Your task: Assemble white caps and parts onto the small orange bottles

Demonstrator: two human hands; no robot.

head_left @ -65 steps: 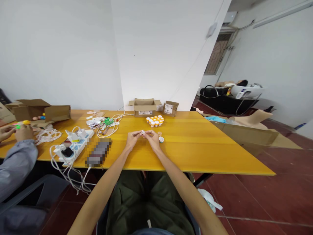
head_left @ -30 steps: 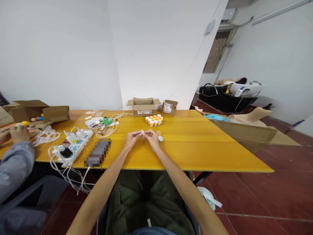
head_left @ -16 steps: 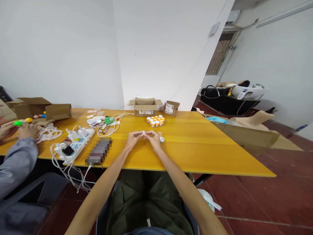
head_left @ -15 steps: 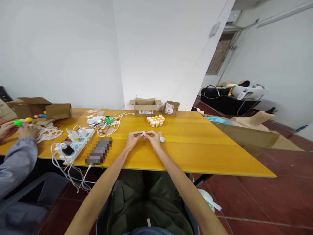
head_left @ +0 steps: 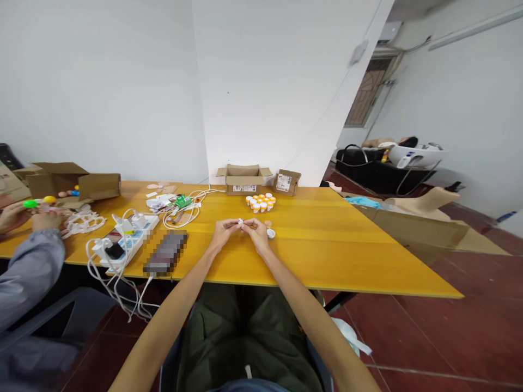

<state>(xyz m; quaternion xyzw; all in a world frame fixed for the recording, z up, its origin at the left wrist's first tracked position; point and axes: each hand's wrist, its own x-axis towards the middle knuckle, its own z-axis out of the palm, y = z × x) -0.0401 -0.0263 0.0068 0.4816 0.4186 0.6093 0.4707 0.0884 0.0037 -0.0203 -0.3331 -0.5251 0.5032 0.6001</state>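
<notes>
Between the fingertips of both hands is a small whitish piece [head_left: 241, 221], too small to name. My left hand [head_left: 223, 231] pinches it from the left and my right hand [head_left: 256, 231] from the right, above the table's near half. Just right of my right hand lies a round white cap [head_left: 271, 233], its hollow side up, with a small tan disc [head_left: 268, 223] behind it. Farther back stands a cluster of several small white and orange containers [head_left: 260, 203].
Behind the containers are an open cardboard box [head_left: 244, 179] and a smaller box [head_left: 287, 182]. To the left lie a phone [head_left: 166, 253], a power strip [head_left: 129, 239] with white cables, and a green packet [head_left: 182, 201]. A co-worker's hands [head_left: 46, 220] hold a green thing at far left.
Both my hands stay in nearly the same place, still pinching the small piece. The co-worker's right hand at far left has shifted slightly.
</notes>
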